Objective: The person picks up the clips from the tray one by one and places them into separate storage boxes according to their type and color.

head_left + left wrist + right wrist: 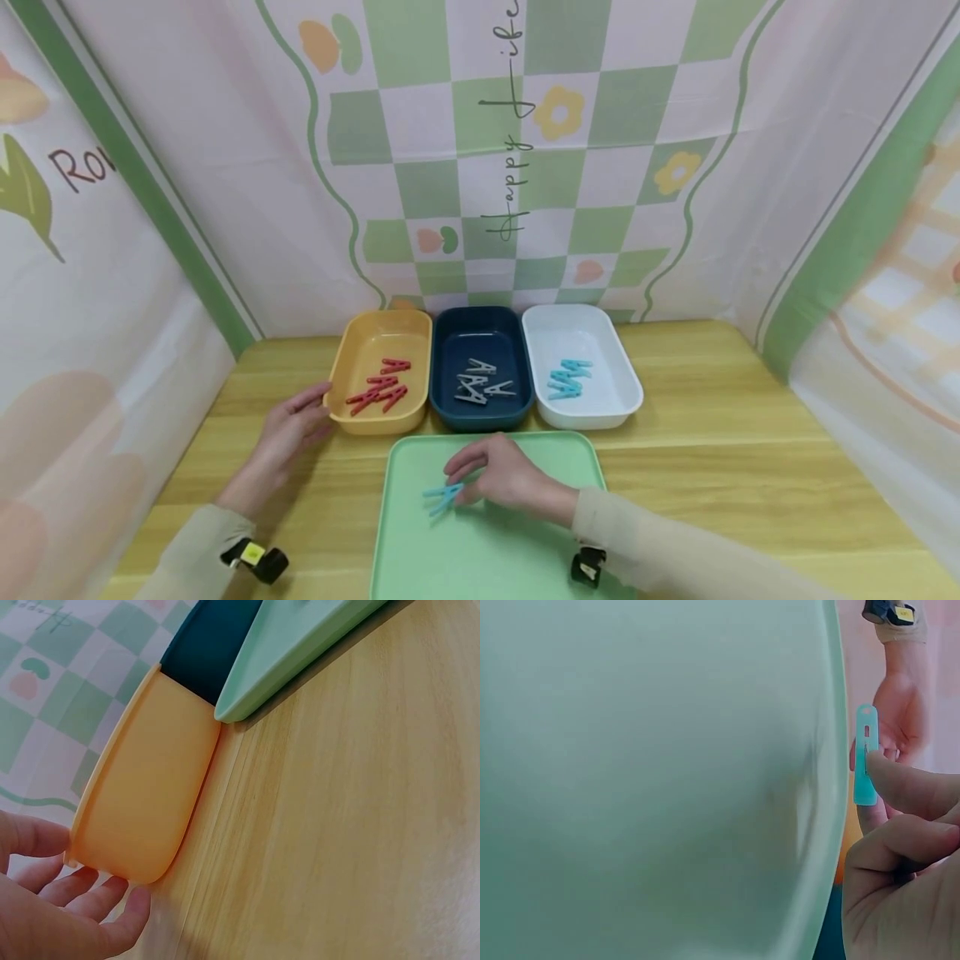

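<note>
My right hand point(510, 475) pinches a light-blue clothespin point(444, 493) between thumb and fingers, over the upper part of the green tray point(487, 554). In the right wrist view that clothespin point(865, 761) stands on its narrow side beside the thumb, near the tray's edge. At the far left, my left hand point(294, 425) touches the outer left side of the yellow bin point(380, 329). The left wrist view shows the thumb at the bin's rim, with loosely bent fingers point(97, 896) against the wall below. Red clothespins point(378, 392) lie in this bin.
Next to the yellow bin stands a dark-blue bin point(480, 325) with several grey clothespins point(480, 383). Right of that, a white bin point(577, 325) holds light-blue clothespins point(567, 379). The bins stand side by side on the wooden table point(712, 450), before a patterned cloth point(487, 183).
</note>
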The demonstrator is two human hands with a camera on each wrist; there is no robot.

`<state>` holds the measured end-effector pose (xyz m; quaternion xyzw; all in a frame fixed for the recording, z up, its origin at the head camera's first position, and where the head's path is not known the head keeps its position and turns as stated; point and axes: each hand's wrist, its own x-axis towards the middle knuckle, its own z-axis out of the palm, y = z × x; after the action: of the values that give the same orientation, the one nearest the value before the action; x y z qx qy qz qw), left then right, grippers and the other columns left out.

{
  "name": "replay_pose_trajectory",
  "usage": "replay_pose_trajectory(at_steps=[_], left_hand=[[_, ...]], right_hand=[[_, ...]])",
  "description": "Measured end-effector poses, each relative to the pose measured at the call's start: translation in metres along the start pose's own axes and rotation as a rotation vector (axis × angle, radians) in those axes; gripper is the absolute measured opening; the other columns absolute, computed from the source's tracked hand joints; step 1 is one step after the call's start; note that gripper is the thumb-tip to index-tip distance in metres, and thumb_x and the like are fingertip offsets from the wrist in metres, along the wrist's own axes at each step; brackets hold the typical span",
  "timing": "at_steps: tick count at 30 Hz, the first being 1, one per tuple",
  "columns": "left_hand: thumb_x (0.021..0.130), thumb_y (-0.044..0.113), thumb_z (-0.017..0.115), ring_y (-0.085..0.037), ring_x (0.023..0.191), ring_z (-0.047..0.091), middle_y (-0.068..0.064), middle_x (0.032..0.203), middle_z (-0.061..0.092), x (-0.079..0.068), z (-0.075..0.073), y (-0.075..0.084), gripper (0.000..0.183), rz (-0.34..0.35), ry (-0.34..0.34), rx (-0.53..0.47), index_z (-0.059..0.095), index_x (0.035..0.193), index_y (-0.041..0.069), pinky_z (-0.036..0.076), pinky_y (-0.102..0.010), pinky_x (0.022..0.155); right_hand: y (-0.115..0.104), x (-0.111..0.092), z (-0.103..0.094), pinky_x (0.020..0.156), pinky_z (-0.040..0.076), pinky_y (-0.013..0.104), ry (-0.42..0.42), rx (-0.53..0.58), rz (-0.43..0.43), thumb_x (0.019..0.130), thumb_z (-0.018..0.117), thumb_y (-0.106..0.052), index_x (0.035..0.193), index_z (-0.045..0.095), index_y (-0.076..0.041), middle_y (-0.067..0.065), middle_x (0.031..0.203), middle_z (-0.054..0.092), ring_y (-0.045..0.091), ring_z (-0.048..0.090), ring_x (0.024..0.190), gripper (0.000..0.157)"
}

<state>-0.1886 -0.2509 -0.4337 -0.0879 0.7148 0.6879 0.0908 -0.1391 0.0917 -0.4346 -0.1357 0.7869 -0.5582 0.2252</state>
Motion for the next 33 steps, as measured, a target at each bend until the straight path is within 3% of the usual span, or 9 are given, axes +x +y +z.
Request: replay_pose_trajectory(at_steps=[10,18,23,26,27,32,33], left_hand=[[0.106,0.002,0.051,-0.039,0.148,0.039,-0.020,0.170,0.025,0.000,0.000,0.002,0.059,0.001,0.006,0.009,0.034,0.163,0.003,0.044,-0.048,0.117],[0.107,0.001,0.050,-0.040,0.148,0.038,-0.021,0.170,0.025,-0.001,0.001,0.001,0.058,0.003,-0.005,0.007,0.034,0.163,0.002,0.042,-0.050,0.118],[0.107,0.001,0.050,-0.040,0.149,0.038,-0.021,0.170,0.025,-0.001,0.001,0.001,0.058,0.012,-0.007,0.005,0.033,0.163,0.002,0.043,-0.049,0.118],[0.106,0.001,0.050,-0.041,0.149,0.037,-0.021,0.171,0.024,-0.002,0.001,0.001,0.059,0.018,-0.011,0.007,0.032,0.163,0.001,0.043,-0.049,0.118],[0.106,0.001,0.050,-0.040,0.149,0.038,-0.021,0.171,0.024,-0.001,0.000,0.001,0.059,0.019,-0.010,0.008,0.033,0.163,0.001,0.043,-0.049,0.117],[0.107,0.001,0.050,-0.039,0.148,0.039,-0.020,0.170,0.026,-0.001,0.000,0.001,0.058,0.016,-0.010,0.009,0.034,0.163,0.002,0.043,-0.049,0.117],[0.107,0.001,0.050,-0.039,0.148,0.039,-0.020,0.170,0.026,-0.001,0.000,0.001,0.058,0.016,-0.010,0.009,0.034,0.163,0.002,0.043,-0.049,0.117]], right_hand=[[0.000,-0.008,-0.026,0.090,0.058,0.034,0.038,0.005,-0.027,0.077,0.088,0.001,0.117,0.078,0.000,0.010,0.104,0.079,0.022,0.073,0.101,0.041],[-0.006,-0.018,-0.045,0.104,0.054,0.053,0.123,-0.032,-0.040,0.079,0.087,0.001,0.117,0.077,0.000,0.008,0.105,0.079,0.026,0.070,0.112,0.040],[-0.008,-0.024,-0.058,0.103,0.054,0.050,0.157,-0.030,-0.029,0.080,0.087,0.000,0.118,0.077,-0.001,0.008,0.107,0.079,0.028,0.069,0.114,0.039],[-0.009,-0.027,-0.067,0.098,0.057,0.041,0.177,-0.031,-0.057,0.081,0.087,0.000,0.119,0.076,0.001,0.010,0.110,0.078,0.030,0.070,0.112,0.039],[-0.010,-0.028,-0.071,0.089,0.058,0.036,0.184,-0.030,-0.063,0.081,0.087,0.001,0.119,0.075,0.001,0.011,0.111,0.078,0.031,0.070,0.109,0.039],[-0.014,-0.033,-0.090,0.068,0.049,0.022,0.245,-0.052,-0.055,0.084,0.086,-0.002,0.120,0.076,-0.001,0.010,0.112,0.078,0.024,0.069,0.104,0.037],[-0.015,-0.034,-0.094,0.061,0.045,0.021,0.258,-0.052,-0.048,0.084,0.085,-0.003,0.120,0.076,-0.002,0.009,0.111,0.078,0.022,0.068,0.092,0.037]])
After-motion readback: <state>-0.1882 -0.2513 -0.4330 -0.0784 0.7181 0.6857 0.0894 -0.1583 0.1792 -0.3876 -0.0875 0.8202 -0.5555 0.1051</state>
